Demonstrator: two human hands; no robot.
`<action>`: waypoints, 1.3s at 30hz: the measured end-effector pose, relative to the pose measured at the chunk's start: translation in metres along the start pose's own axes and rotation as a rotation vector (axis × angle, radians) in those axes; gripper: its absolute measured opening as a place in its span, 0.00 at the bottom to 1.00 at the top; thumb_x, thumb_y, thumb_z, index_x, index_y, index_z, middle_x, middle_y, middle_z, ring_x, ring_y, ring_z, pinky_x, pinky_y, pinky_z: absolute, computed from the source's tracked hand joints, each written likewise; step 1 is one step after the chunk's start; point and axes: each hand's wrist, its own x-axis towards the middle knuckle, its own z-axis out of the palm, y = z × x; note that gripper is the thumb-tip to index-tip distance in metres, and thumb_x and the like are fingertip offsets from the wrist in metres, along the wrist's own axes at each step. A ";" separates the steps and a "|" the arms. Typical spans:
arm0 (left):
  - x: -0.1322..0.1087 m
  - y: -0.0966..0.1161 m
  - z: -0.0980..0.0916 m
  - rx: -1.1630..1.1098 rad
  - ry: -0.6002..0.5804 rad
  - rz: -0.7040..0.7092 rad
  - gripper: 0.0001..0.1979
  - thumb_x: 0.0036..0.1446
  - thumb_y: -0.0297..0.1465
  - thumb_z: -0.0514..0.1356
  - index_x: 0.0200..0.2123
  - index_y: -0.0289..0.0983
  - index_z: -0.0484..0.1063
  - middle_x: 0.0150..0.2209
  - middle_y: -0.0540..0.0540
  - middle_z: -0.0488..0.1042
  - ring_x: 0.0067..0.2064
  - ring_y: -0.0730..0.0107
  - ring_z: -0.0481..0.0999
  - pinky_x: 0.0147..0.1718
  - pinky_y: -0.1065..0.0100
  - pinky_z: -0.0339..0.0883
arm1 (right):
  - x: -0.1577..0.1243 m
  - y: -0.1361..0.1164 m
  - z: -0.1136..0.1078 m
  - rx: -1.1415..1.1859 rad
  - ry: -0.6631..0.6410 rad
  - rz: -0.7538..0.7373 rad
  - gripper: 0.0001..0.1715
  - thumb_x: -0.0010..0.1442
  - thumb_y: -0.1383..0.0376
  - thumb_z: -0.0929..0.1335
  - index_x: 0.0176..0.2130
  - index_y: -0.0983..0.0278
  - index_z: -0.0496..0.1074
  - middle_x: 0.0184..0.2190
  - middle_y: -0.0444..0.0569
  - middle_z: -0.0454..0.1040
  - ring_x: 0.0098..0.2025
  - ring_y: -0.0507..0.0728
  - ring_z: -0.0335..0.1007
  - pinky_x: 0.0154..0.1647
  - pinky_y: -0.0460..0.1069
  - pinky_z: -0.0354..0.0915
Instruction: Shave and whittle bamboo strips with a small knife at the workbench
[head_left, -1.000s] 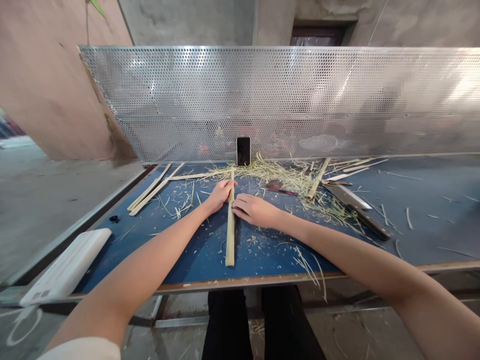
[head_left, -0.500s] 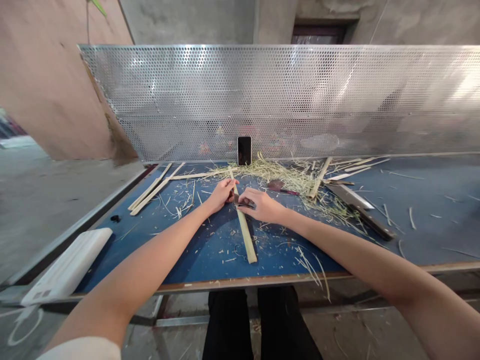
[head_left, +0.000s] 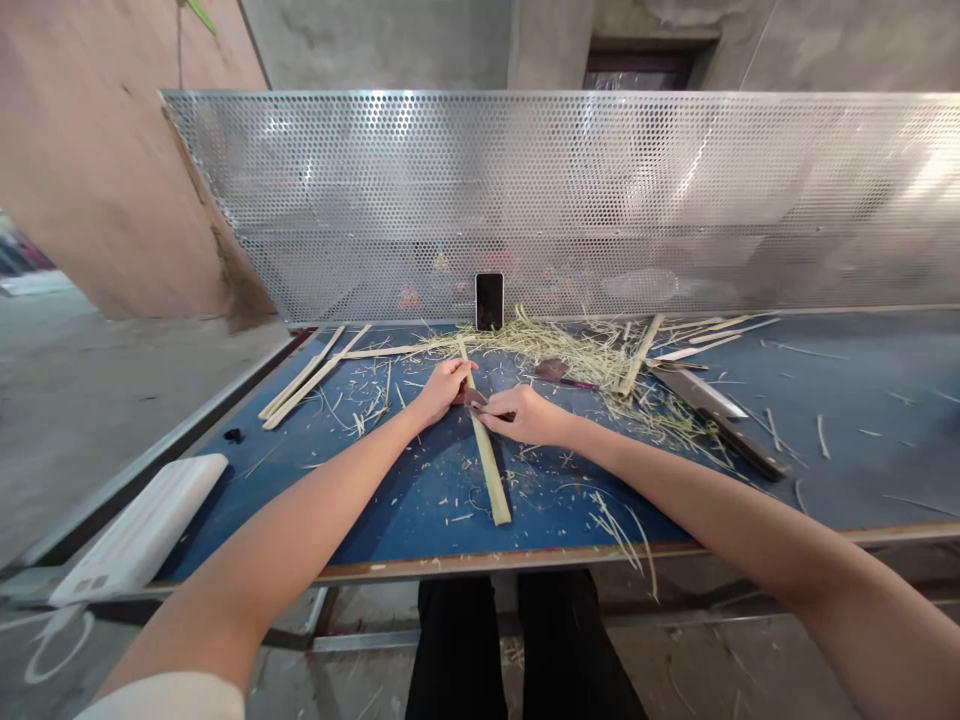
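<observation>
A long pale bamboo strip (head_left: pixel 487 465) lies on the blue table (head_left: pixel 375 500), running from the shavings at the back toward the front edge. My left hand (head_left: pixel 442 388) is closed around the strip near its far part. My right hand (head_left: pixel 525 412) is closed on a small dark blade (head_left: pixel 480 400) that rests against the strip, right beside my left hand. The two hands nearly touch.
A phone (head_left: pixel 489 300) leans on the perforated metal screen (head_left: pixel 570 200) at the back. Bamboo shavings (head_left: pixel 585 355) and loose strips (head_left: pixel 307 380) lie around. A large knife (head_left: pixel 720 415) lies at the right, a white block (head_left: pixel 142 530) at the front left.
The strip's near end has swung right, from straight toward me to a slant. My right hand went from lying flat beside the strip to pinching a dark blade against it.
</observation>
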 end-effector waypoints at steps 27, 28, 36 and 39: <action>-0.001 -0.001 0.000 0.003 -0.104 0.049 0.10 0.69 0.35 0.58 0.37 0.36 0.72 0.18 0.58 0.56 0.16 0.79 0.52 0.16 0.75 0.42 | -0.001 0.003 0.009 -0.153 -0.022 -0.122 0.20 0.77 0.60 0.64 0.56 0.67 0.80 0.35 0.52 0.76 0.37 0.57 0.74 0.40 0.53 0.73; 0.000 -0.001 -0.001 0.011 -0.103 0.044 0.09 0.69 0.34 0.58 0.37 0.35 0.73 0.19 0.58 0.57 0.16 0.79 0.53 0.16 0.75 0.42 | -0.001 0.004 0.010 -0.189 0.009 -0.086 0.20 0.77 0.61 0.64 0.55 0.68 0.80 0.35 0.52 0.76 0.37 0.57 0.74 0.40 0.53 0.73; -0.002 0.000 0.004 0.011 -0.120 0.059 0.11 0.69 0.36 0.59 0.35 0.36 0.72 0.18 0.58 0.55 0.16 0.79 0.52 0.17 0.74 0.44 | -0.003 -0.006 0.008 0.018 -0.065 -0.147 0.20 0.76 0.64 0.65 0.35 0.65 0.81 0.35 0.51 0.78 0.40 0.55 0.78 0.46 0.51 0.74; -0.003 0.000 0.005 0.048 -0.103 0.092 0.10 0.69 0.35 0.59 0.35 0.35 0.73 0.18 0.57 0.57 0.17 0.78 0.54 0.17 0.74 0.46 | 0.000 -0.002 0.006 -0.117 -0.003 -0.112 0.19 0.76 0.64 0.64 0.40 0.66 0.82 0.35 0.53 0.78 0.38 0.57 0.75 0.42 0.53 0.73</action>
